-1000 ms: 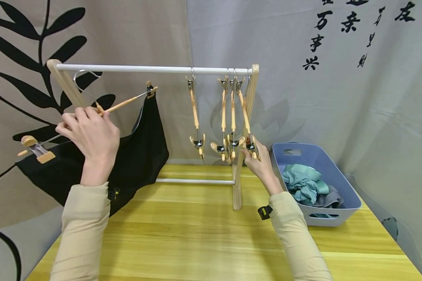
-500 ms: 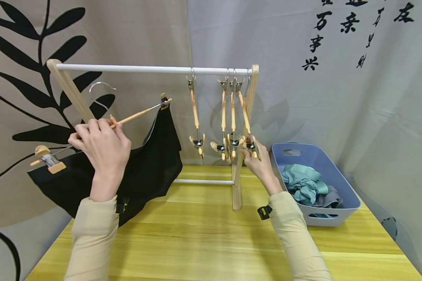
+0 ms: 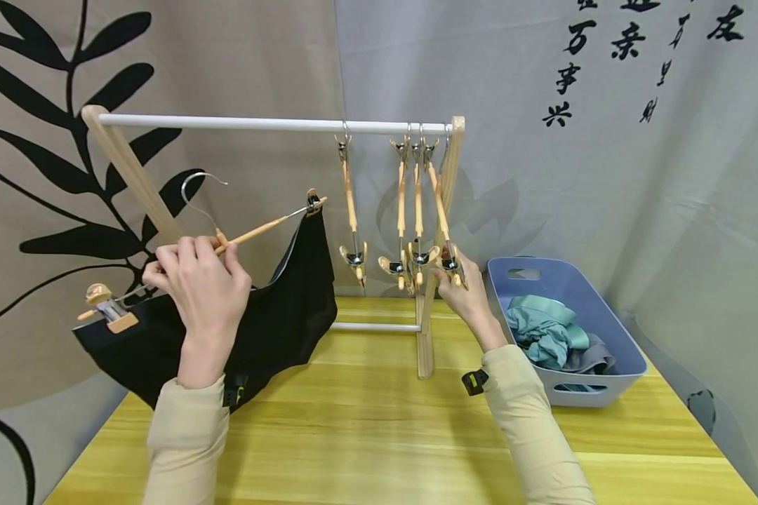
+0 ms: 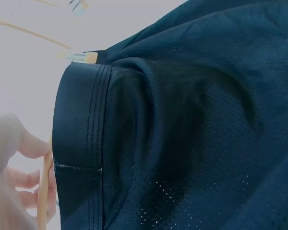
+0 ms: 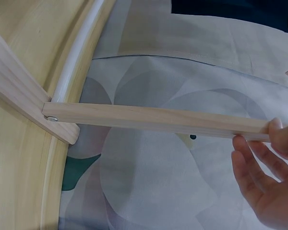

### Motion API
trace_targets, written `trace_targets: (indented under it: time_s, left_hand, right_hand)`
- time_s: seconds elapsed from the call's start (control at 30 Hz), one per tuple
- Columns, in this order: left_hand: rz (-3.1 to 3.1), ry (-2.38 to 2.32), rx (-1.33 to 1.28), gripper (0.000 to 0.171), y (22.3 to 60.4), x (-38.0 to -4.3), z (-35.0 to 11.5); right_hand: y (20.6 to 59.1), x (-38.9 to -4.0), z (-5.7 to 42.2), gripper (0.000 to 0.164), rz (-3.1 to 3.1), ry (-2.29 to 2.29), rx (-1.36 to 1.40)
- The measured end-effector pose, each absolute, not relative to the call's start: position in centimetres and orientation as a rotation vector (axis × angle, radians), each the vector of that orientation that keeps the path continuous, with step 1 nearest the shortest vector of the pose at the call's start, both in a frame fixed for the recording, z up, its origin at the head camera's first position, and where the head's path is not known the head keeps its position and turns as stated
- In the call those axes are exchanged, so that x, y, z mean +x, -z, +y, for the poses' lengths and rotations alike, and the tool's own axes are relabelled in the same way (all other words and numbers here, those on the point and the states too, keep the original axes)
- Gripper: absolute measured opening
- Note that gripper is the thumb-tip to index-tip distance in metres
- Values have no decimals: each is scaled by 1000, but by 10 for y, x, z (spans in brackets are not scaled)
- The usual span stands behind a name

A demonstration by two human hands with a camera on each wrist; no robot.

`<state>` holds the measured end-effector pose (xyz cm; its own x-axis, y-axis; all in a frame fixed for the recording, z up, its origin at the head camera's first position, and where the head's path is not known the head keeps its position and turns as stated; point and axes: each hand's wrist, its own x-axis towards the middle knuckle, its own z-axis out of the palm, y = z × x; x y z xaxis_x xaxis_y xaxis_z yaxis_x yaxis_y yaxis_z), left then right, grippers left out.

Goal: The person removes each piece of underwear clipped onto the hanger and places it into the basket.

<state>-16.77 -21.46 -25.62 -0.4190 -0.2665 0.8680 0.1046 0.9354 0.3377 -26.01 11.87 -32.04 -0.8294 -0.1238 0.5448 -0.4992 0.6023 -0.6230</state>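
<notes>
My left hand point(image 3: 207, 301) grips the wooden bar of a clip hanger point(image 3: 262, 229) on the left, in front of the rack. Its metal hook points up, below the white rail point(image 3: 246, 123) and apart from it. From the hanger's clips hangs a black garment point(image 3: 293, 301); the left wrist view shows its stitched waistband point(image 4: 79, 124) and perforated fabric. My right hand point(image 3: 470, 298) holds the right wooden post of the clothes rack; in the right wrist view thumb and fingers pinch that post point(image 5: 158, 117) near its end.
Several bare clip hangers point(image 3: 350, 196) hang at the right half of the rail. A blue basket point(image 3: 606, 330) with crumpled teal cloth point(image 3: 543, 326) and grey cloth point(image 3: 594, 354) stands right of the rack on the wooden table point(image 3: 379, 435). A curtain hangs behind.
My left hand has moved right and down, carrying the hanger and black garment, so the hook now sits lower below the rail. The right hand has stayed on the post.
</notes>
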Motion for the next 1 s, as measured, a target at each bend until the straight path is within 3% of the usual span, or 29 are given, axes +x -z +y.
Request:
trace_targets:
  time_s: [1.0]
  left_hand:
    - [-1951,419,-5,25,280,-150,-186]
  right_hand:
    - [321,-261,117,15,-2402,-1104,479]
